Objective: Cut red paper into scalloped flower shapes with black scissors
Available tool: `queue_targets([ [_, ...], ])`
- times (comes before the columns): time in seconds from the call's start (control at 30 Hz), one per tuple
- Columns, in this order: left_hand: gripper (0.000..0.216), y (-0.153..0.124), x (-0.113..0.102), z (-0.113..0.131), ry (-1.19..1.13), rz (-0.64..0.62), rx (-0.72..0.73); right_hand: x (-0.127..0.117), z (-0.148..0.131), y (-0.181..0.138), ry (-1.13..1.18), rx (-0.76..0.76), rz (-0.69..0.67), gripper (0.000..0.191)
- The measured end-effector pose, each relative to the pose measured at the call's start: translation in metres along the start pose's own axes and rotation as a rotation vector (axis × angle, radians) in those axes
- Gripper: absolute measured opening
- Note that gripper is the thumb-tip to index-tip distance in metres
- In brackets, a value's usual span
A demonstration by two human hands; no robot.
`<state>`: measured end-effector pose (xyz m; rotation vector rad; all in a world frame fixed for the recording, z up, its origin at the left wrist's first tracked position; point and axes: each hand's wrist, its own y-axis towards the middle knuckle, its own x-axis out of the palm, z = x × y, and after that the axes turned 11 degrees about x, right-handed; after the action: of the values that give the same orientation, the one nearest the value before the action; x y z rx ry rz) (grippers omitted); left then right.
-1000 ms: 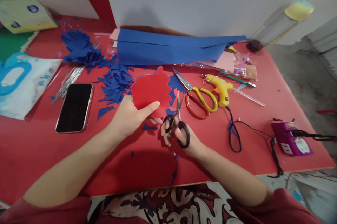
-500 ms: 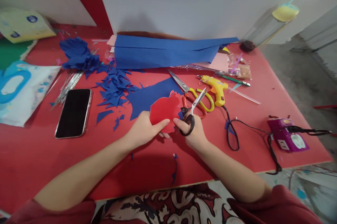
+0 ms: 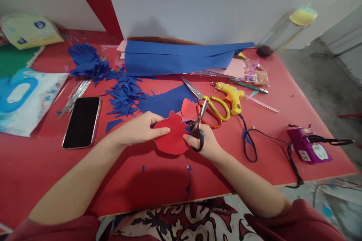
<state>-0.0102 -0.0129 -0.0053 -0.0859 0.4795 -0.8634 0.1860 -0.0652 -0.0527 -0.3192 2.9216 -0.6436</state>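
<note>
A red paper cutout [image 3: 174, 141] with a wavy edge lies between my two hands above the table. My left hand [image 3: 147, 129] grips its left side, thumb on top and fingers behind. My right hand [image 3: 205, 141] is closed around small black-handled scissors [image 3: 201, 118], their blades pointing up and away from me; its thumb also touches the cutout's right edge. Just beyond, a smaller scalloped red piece [image 3: 189, 108] shows. Bits of blue paper peek out beside the right fingers. Larger scissors [image 3: 203, 99] with yellow and orange handles lie behind my right hand.
Blue scraps [image 3: 123, 92], a blue sheet [image 3: 166, 99] and a phone [image 3: 82, 122] lie to the left. A yellow glue gun [image 3: 232, 95] and a purple box with cables [image 3: 308, 145] are at the right. Folded blue paper [image 3: 181, 58] spans the back; wipes [image 3: 31, 99] sit far left.
The red cutout has been turned and shifted toward me and left, with my left hand moving left. A smaller red piece now shows separately beyond it. The small scissors have tilted more upright.
</note>
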Motion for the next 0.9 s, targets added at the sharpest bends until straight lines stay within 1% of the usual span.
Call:
queue_targets([
  [0.1,0.034,-0.001,0.0,0.0,0.146,-0.012,0.004,0.0,0.0,-0.001,-0.036,-0.011,-0.028,0.019],
  [0.27,0.035,-0.003,0.005,0.003,0.351,0.007,-0.061,0.001,-0.001,-0.002,-0.121,-0.063,-0.039,0.025],
  [0.33,0.035,-0.004,0.005,0.004,0.39,0.011,-0.063,0.001,0.001,-0.002,-0.126,-0.073,-0.031,0.026],
  [0.47,0.035,-0.003,0.003,0.004,0.412,0.008,-0.06,0.001,0.002,-0.001,-0.102,-0.036,-0.011,0.029],
  [0.6,0.039,-0.003,-0.002,0.003,0.467,0.058,0.024,0.0,-0.002,0.0,-0.055,0.008,-0.006,0.026],
  [0.67,0.04,-0.004,-0.004,0.003,0.493,0.093,0.042,-0.001,-0.003,0.001,-0.019,0.026,-0.019,0.023],
  [0.73,0.039,-0.005,-0.007,0.004,0.482,0.116,0.021,0.0,-0.003,0.002,0.033,0.027,-0.017,0.023],
  [0.83,0.031,-0.009,-0.013,0.006,0.339,0.161,0.01,0.002,0.0,0.004,0.106,0.026,-0.012,0.025],
  [0.9,0.025,-0.012,-0.017,0.007,0.231,0.264,0.015,0.004,0.002,0.006,0.138,0.042,-0.043,0.028],
])
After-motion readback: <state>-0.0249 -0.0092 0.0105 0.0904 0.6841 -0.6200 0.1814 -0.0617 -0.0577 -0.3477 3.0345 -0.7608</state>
